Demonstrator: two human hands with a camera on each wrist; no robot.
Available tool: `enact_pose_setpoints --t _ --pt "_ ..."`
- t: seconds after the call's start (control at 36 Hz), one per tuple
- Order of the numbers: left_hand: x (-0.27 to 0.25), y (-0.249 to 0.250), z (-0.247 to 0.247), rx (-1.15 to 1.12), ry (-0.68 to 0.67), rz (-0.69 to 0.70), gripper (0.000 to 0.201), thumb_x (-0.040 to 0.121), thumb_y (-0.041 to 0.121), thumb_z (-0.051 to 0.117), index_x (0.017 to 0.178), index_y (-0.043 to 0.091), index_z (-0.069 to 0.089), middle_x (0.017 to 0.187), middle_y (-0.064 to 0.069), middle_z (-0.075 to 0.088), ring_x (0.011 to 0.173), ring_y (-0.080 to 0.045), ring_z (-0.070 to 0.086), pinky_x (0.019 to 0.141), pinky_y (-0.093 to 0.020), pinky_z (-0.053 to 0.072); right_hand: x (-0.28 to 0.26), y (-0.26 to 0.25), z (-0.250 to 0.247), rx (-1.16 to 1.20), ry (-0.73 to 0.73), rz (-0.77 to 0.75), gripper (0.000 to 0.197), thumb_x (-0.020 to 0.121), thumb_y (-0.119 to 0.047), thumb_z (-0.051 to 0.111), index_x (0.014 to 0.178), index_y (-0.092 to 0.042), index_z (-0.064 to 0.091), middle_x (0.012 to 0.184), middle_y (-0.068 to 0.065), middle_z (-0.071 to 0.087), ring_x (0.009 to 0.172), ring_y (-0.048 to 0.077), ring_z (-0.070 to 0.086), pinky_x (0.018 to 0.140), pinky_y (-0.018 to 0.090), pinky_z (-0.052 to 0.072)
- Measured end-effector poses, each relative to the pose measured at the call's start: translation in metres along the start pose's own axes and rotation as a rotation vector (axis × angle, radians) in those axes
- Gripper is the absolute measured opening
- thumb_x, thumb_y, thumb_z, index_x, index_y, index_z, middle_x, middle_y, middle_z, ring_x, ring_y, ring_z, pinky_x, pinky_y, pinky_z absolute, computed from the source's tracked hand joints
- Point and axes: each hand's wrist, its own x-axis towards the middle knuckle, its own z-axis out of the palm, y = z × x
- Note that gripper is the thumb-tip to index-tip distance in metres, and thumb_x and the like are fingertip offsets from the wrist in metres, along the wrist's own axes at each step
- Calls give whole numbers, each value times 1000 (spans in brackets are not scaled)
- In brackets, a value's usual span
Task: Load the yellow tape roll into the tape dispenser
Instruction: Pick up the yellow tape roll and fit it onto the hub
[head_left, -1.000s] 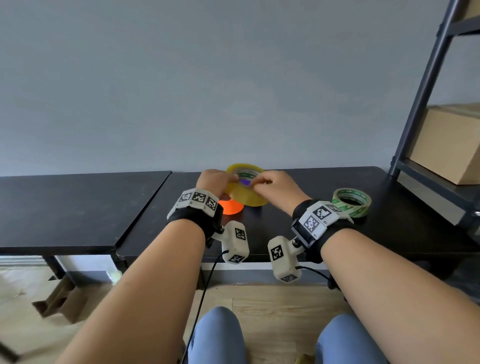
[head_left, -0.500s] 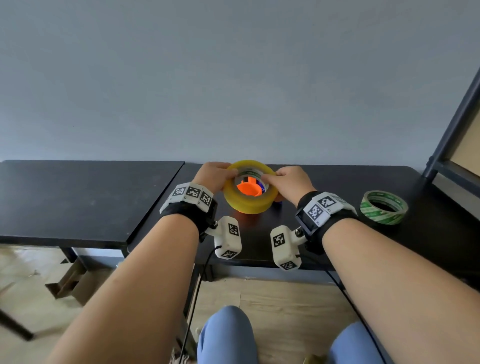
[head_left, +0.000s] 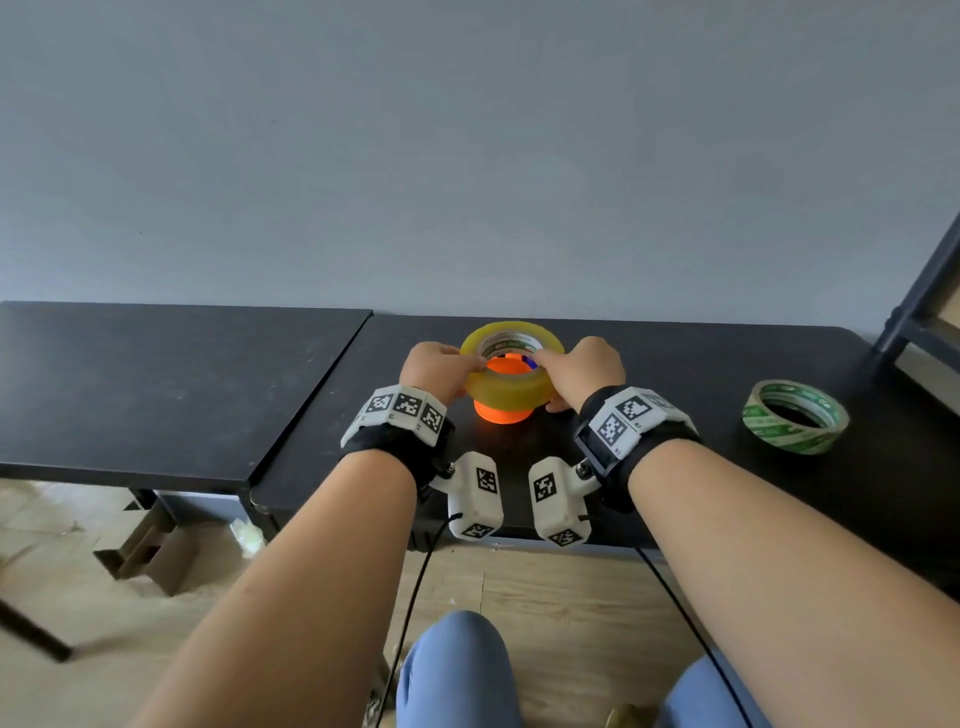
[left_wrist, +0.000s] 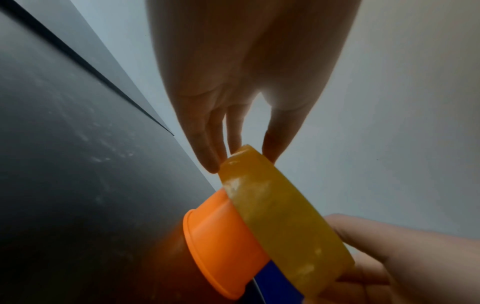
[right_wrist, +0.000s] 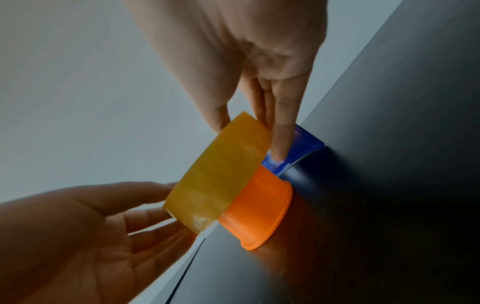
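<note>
The yellow tape roll (head_left: 511, 387) lies flat, partway down over the orange hub of the tape dispenser (head_left: 503, 414), which stands on the black table (head_left: 675, 374). My left hand (head_left: 436, 370) pinches the roll's left rim, thumb on top and fingers underneath. My right hand (head_left: 582, 370) pinches the right rim the same way. In the left wrist view the yellow tape roll (left_wrist: 283, 218) sits tilted above the orange hub (left_wrist: 221, 232). In the right wrist view a fingertip touches the dispenser's blue part (right_wrist: 302, 144) beside the yellow tape roll (right_wrist: 221, 174), which sits over the orange hub (right_wrist: 259, 207).
A green and white tape roll (head_left: 795, 415) lies flat on the table to the right. A second black table (head_left: 156, 384) adjoins on the left. A dark shelf post (head_left: 919, 291) rises at the far right. The grey wall stands close behind the dispenser.
The roll has turned from tilted upright to flat and come down over the orange hub. Both hands have kept their hold on its rim.
</note>
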Motion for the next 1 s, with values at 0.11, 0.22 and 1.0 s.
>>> enact_pose_setpoints --t 0.11,0.22,1.0 --pt "3 -4 3 8 36 42 33 84 26 70 111 8 71 103 -12 74 100 -28 69 94 -43 55 1 -1 1 -44 -10 34 34 91 -39 56 84 -6 53 62 9 66 42 18 62 40 20 43" --pt "8 -3 6 -7 71 37 33 84 23 68 114 8 72 99 -10 73 93 -27 68 94 -41 55 1 -3 2 -104 -20 22 35 92 -39 52 76 -8 49 56 9 65 41 19 62 43 22 47" --pt "19 -22 11 465 -20 -55 33 99 6 43 126 3 61 125 -13 63 117 -27 59 89 -29 46 1 6 17 -326 -167 -374 38 87 -18 59 124 -22 63 129 4 58 120 25 53 100 37 47"
